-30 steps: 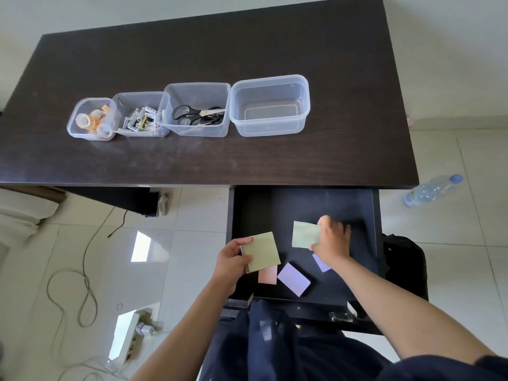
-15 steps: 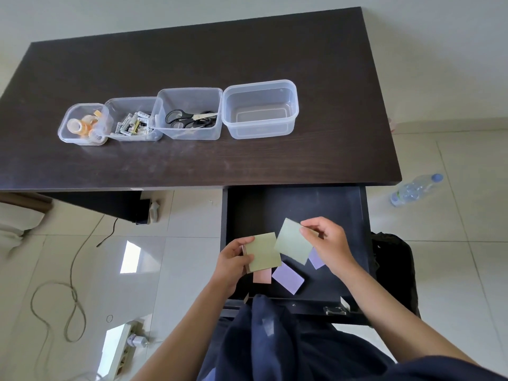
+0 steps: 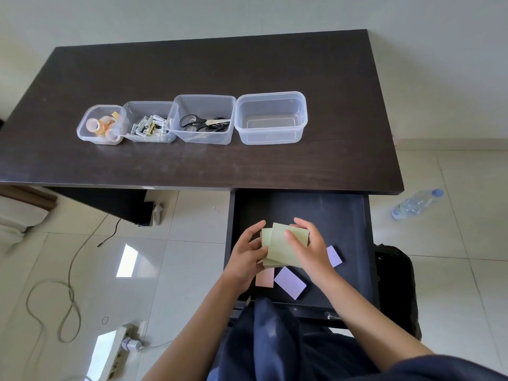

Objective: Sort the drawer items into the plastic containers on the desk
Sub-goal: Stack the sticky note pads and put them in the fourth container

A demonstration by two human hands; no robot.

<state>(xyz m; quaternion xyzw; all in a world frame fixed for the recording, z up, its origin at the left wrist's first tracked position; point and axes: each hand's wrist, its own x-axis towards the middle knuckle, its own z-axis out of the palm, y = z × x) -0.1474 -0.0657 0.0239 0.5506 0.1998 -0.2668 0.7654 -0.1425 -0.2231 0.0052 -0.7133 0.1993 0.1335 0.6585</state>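
Over the open drawer [image 3: 341, 215], two green sticky-note pads [image 3: 280, 247] sit stacked and skewed, the upper one turned so its corners point toward the desk [image 3: 192, 72] and the person. The left hand [image 3: 246, 255] cradles the pads from the left, fingers curled at their edge; the right hand [image 3: 310, 248] presses down from above, thumb flat on the top sheet, fingers wrapped over the far side. Both forearms reach in from below. A pink pad [image 3: 264, 277] and two purple pads [image 3: 290, 282] lie in the drawer, one apparently partly hidden by the right hand. The rightmost container [image 3: 270, 118] stands empty.
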